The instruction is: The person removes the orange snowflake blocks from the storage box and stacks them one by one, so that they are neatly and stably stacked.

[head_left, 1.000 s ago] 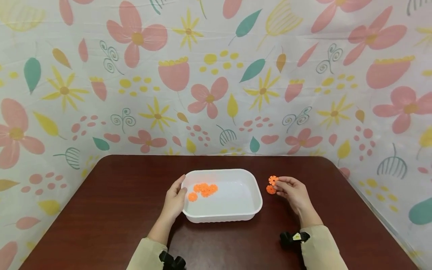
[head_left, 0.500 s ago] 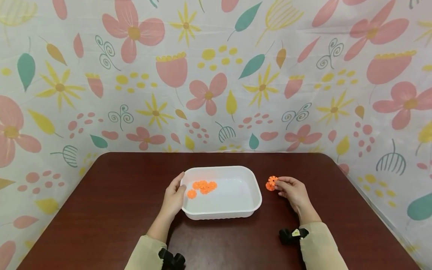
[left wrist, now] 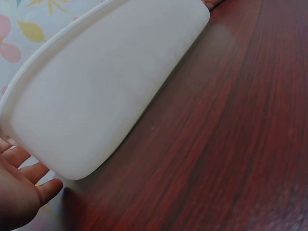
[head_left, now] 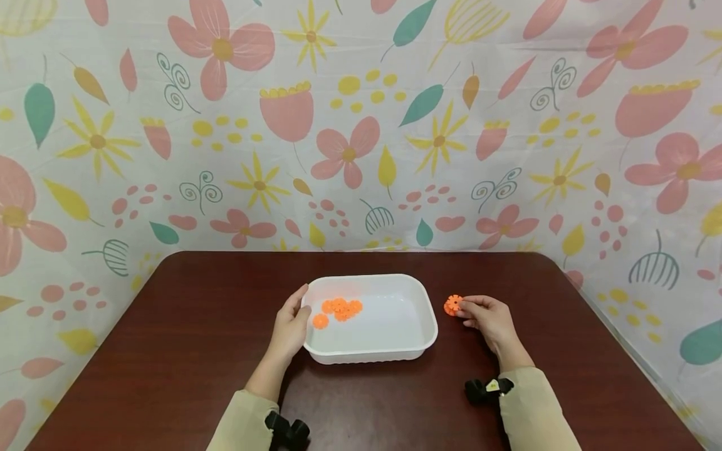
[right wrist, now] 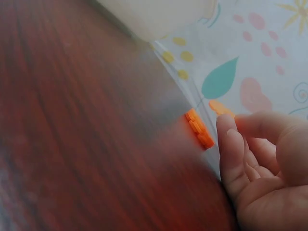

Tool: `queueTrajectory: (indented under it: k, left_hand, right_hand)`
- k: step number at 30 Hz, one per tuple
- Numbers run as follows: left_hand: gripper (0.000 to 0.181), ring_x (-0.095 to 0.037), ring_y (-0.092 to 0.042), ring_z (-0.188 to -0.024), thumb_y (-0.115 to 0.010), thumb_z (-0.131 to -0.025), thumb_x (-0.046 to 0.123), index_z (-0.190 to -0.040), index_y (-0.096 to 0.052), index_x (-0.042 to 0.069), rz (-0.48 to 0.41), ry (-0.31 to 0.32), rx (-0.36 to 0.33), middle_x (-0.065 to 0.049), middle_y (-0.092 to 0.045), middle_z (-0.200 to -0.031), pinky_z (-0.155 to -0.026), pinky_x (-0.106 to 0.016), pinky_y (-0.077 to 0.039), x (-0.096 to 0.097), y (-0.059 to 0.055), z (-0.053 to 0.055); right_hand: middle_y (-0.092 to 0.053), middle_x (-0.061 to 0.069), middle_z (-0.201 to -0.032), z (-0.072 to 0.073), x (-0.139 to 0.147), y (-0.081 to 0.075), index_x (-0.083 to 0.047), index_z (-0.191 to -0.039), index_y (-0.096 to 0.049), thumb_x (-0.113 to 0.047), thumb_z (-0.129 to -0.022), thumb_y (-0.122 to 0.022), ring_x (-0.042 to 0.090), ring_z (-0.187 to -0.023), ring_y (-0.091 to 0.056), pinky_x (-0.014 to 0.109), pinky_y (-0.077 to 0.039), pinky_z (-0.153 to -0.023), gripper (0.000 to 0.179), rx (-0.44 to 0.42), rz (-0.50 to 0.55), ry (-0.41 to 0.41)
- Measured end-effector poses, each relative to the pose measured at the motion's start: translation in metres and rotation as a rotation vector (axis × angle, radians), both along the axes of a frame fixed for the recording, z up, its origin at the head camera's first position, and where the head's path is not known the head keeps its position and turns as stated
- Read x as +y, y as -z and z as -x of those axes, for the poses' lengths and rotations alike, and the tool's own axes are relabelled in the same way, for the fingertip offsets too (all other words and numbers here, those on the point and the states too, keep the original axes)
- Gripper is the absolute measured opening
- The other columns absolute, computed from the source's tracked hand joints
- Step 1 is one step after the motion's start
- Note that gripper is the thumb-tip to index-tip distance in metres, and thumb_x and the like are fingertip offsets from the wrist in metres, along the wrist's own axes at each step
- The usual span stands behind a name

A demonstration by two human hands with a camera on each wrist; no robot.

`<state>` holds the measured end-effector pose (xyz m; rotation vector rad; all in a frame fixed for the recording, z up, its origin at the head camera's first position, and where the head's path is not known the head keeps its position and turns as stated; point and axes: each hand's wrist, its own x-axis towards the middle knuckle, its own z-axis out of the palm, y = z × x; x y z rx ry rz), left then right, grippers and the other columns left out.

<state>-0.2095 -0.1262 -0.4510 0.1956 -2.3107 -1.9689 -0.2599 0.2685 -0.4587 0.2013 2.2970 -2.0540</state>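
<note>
In the head view my left hand (head_left: 290,329) grips the left end of a white plastic tray (head_left: 389,355), thumb at the rim. Its fingers lie against the tray's end wall in the left wrist view. Several orange snowflake discs (head_left: 341,308) lie inside, towards the tray's left. Right of the tray, my right hand (head_left: 492,321) pinches an orange snowflake disc (right wrist: 220,108) between thumb and fingertips. Just below it, more orange snowflake discs (right wrist: 198,129), seemingly stacked, lie on the table; in the head view the held one largely covers them.
The tray stands on a dark reddish-brown table (head_left: 186,351) with rounded far corners. Behind it hangs a white cloth (head_left: 361,150) printed with flowers and leaves. A black band with a camera (head_left: 488,389) sits at each wrist.
My right hand has brought its disc over the orange discs on the table, so the two now overlap in the head view. The left hand keeps its grip on the tray.
</note>
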Motion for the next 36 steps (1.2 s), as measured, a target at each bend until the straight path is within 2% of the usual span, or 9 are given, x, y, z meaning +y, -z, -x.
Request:
queueTrajectory:
  k: [12,21,36]
  left_hand:
    - [0.048,-0.028,-0.045,-0.127,-0.043,-0.097,0.014,-0.145,-0.040,0.016,-0.006,0.006,0.002,-0.014,-0.039,-0.148,-0.102,-0.047,-0.042,0.0008,-0.0044,-0.0013]
    - [0.047,-0.028,-0.045,-0.127,-0.043,-0.097,0.011,-0.144,-0.041,0.014,-0.002,0.003,0.011,-0.014,-0.040,-0.148,-0.102,-0.046,-0.041,0.0001,-0.0009,0.0012]
    - [0.047,-0.029,-0.041,-0.132,-0.042,-0.097,0.011,-0.144,-0.040,0.013,-0.017,0.010,0.004,-0.014,-0.037,-0.150,-0.106,-0.048,-0.038,-0.0003,-0.0014,0.0008]
  right_hand:
    - [-0.068,-0.005,-0.072,0.0022,-0.0002,0.0008,0.011,-0.115,-0.055,-0.016,-0.090,-0.064,0.004,-0.065,-0.066,0.022,-0.054,-0.056,0.037,-0.017,-0.090,0.038]
    - [-0.068,-0.004,-0.071,0.0031,-0.0026,0.0005,0.011,-0.115,-0.055,-0.017,-0.090,-0.064,0.004,-0.063,-0.065,0.024,-0.055,-0.056,0.038,-0.026,-0.138,0.052]
    - [-0.066,-0.004,-0.070,0.0015,-0.0076,-0.0034,0.008,-0.110,-0.058,-0.015,-0.089,-0.064,0.005,-0.060,-0.064,0.024,-0.054,-0.053,0.033,-0.028,-0.211,0.103]
